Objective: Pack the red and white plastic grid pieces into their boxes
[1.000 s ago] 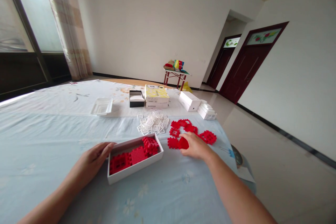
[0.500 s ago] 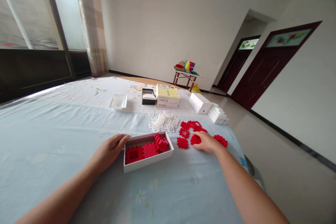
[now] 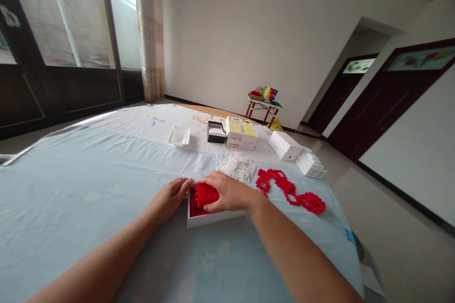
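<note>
The right hand (image 3: 231, 194) has come left from the loose pieces (image 3: 291, 191) into the box (image 3: 213, 219), fingers curled around a red piece (image 3: 206, 195). The left hand (image 3: 170, 199) lies with fingers flat against the box's left end.

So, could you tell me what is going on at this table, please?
A person works with both bare hands at a table under a pale blue cloth. The left hand rests against the left end of a shallow white box. The right hand lies over the red pieces stacked in that box, fingers curled on them; whether it grips them is unclear. More loose red pieces lie on the cloth to the right, with a heap of white pieces just beyond the box.
</note>
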`<action>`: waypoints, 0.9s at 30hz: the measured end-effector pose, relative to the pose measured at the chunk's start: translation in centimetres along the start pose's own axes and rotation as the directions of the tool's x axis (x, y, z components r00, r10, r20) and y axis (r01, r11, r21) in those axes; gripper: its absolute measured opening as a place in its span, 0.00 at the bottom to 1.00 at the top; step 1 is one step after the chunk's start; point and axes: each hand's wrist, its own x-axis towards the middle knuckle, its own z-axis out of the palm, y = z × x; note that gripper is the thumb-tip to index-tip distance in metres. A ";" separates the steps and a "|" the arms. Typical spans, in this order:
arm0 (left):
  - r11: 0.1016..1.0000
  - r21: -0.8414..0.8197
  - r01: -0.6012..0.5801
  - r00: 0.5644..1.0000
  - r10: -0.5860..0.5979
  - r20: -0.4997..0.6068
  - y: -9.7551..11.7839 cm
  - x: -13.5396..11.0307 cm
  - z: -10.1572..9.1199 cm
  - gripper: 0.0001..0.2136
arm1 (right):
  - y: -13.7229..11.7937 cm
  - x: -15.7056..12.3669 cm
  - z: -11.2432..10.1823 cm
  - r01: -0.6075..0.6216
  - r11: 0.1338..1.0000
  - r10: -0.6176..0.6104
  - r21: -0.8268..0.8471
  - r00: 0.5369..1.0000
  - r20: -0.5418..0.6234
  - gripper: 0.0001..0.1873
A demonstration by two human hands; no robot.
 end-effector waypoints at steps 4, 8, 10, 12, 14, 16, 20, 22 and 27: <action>1.000 -0.018 0.000 1.000 0.000 0.000 -0.2 0.1 0.1 0.22 | 0.4 0.5 0.6 -0.018 0.997 0.013 0.075 0.998 0.063 0.40; 0.999 -0.041 -0.004 1.000 0.004 0.008 -0.2 0.2 0.1 0.23 | 1.0 -0.9 0.1 -0.111 0.976 0.111 0.189 0.994 0.008 0.40; 0.999 -0.042 -0.006 1.000 0.007 0.009 0.0 0.3 0.0 0.23 | 1.2 -1.4 0.0 -0.145 0.959 0.151 0.243 0.988 -0.007 0.37; 0.999 -0.038 -0.010 1.000 0.011 0.016 0.2 0.2 -0.1 0.22 | 1.3 -1.7 0.2 -0.158 0.950 0.167 0.269 0.986 -0.009 0.32; 0.999 -0.036 -0.015 0.999 0.016 0.030 0.5 0.2 -0.2 0.22 | 1.3 -1.7 0.4 -0.142 0.950 0.152 0.278 0.988 -0.014 0.28; 0.999 -0.037 -0.015 0.999 0.017 0.050 0.7 0.1 -0.3 0.21 | 1.2 -1.5 0.6 -0.107 0.949 0.117 0.296 0.993 -0.015 0.27; 0.999 -0.039 0.003 0.996 0.000 0.085 0.8 0.1 -0.4 0.22 | 1.0 -1.3 1.1 -0.074 0.913 0.081 0.402 0.997 -0.001 0.28; 1.000 -0.021 0.011 0.997 -0.009 0.073 0.7 0.2 -0.3 0.23 | 1.1 -1.5 1.2 -0.091 0.877 0.104 0.471 0.995 -0.001 0.28; 0.992 0.076 -0.098 0.994 0.101 -0.031 1.0 0.1 -0.5 0.19 | 3.6 -3.4 -0.1 -0.183 0.858 0.320 0.480 0.922 -0.220 0.23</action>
